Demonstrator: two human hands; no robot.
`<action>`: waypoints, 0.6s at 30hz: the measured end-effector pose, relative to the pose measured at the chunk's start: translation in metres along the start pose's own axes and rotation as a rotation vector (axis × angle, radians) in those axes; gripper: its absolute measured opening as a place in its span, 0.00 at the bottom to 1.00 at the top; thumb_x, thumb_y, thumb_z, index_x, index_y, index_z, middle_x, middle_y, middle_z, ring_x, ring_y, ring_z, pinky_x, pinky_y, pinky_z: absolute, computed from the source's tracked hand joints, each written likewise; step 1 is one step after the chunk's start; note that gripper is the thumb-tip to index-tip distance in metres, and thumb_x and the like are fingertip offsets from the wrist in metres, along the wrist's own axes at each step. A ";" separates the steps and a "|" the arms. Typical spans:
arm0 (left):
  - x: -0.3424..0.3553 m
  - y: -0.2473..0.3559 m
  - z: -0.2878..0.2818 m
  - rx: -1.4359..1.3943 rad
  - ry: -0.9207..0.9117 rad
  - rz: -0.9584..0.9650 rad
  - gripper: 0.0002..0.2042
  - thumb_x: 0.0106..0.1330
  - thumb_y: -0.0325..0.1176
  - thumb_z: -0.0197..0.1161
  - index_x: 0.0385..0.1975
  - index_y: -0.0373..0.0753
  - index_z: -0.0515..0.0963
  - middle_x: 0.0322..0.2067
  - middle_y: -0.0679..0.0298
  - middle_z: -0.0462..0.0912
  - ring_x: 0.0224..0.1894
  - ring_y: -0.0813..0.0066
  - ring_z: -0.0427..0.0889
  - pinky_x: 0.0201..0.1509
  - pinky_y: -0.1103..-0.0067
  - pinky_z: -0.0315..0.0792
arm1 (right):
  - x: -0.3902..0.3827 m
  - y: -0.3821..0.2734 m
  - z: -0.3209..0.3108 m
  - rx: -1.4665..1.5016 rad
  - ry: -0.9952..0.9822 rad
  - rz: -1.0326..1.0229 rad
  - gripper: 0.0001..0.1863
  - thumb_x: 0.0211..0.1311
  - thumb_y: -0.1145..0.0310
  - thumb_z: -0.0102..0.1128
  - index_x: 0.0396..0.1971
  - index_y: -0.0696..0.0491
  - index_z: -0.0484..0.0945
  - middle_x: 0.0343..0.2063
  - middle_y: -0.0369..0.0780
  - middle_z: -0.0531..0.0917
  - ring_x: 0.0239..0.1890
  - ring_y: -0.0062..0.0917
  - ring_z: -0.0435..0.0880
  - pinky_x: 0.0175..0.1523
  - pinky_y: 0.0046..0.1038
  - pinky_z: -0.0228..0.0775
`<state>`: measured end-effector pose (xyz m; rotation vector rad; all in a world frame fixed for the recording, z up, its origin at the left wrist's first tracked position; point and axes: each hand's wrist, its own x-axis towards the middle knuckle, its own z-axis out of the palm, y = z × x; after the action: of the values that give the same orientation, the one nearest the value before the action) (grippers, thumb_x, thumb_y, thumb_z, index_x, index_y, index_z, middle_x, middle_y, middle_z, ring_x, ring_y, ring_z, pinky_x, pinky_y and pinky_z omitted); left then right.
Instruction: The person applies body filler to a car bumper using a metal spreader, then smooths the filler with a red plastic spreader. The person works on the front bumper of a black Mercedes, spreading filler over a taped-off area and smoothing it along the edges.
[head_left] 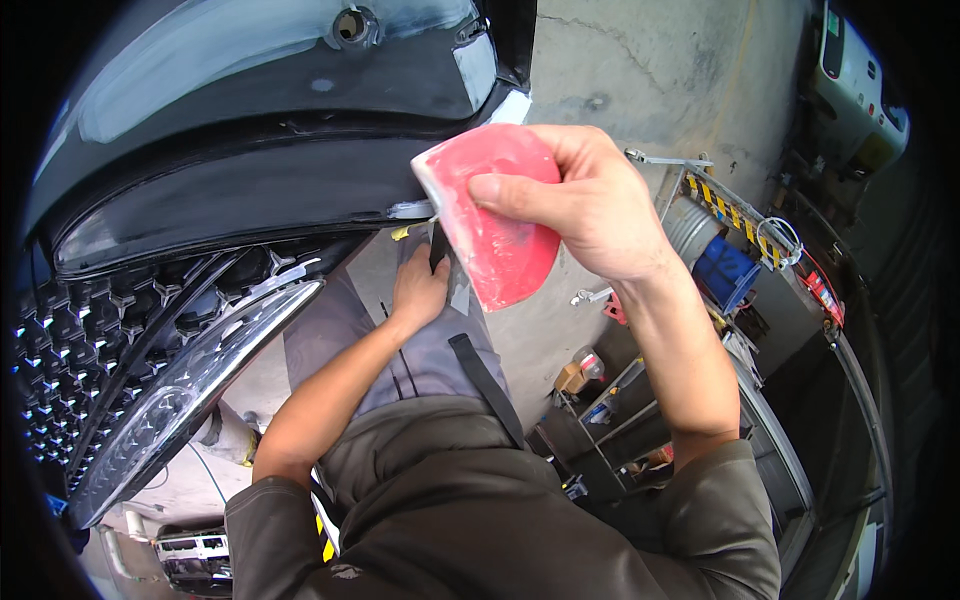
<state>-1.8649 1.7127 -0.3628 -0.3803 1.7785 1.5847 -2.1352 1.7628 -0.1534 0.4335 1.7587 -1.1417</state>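
My right hand [600, 205] is raised beside the front of a car's black bumper [250, 190]. It pinches a red flexible filler spreader [510, 240], thumb on the near face, fingers behind. Whitish filler smears the spreader and its left edge. Lower and to the left, in front of my legs, my left hand [420, 290] has its fingers closed around a narrow black piece [438, 247] below the bumper's corner; the spreader partly hides that spot, so I cannot tell what the piece is. Grey filled patches [475, 70] show on the black paint.
A chrome-studded grille [110, 340] and a clear headlight [190, 390] lie to the left. On the right stand a metal rack [620, 430], a blue bin [727, 270] and a yellow-black striped bar [735, 215]. A white vehicle [860, 90] is at the far right.
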 end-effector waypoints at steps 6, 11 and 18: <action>-0.011 0.054 -0.019 -0.642 -0.187 -0.377 0.12 0.75 0.36 0.58 0.47 0.33 0.74 0.35 0.55 0.85 0.33 0.62 0.84 0.37 0.69 0.76 | -0.063 0.057 -0.044 0.016 0.422 -0.031 0.12 0.70 0.74 0.63 0.50 0.61 0.81 0.40 0.37 0.87 0.40 0.17 0.85 0.46 0.23 0.79; -0.014 0.113 -0.018 -1.263 -0.309 -0.428 0.10 0.79 0.36 0.55 0.50 0.36 0.74 0.34 0.70 0.82 0.29 0.85 0.80 0.31 0.82 0.75 | -0.113 0.117 -0.027 -0.646 0.336 -0.449 0.17 0.54 0.81 0.68 0.46 0.58 0.85 0.36 0.41 0.83 0.38 0.32 0.86 0.44 0.28 0.81; -0.013 0.132 -0.020 -1.338 -0.267 -0.447 0.10 0.79 0.30 0.52 0.54 0.34 0.74 0.44 0.65 0.84 0.42 0.83 0.82 0.48 0.82 0.76 | -0.122 0.163 -0.029 -0.736 0.437 -0.600 0.25 0.36 0.83 0.66 0.42 0.58 0.87 0.34 0.41 0.83 0.39 0.35 0.86 0.43 0.33 0.82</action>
<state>-1.9465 1.7174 -0.2570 -1.0057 0.1752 2.1095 -1.9773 1.8920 -0.1280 -0.3466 2.6370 -0.7087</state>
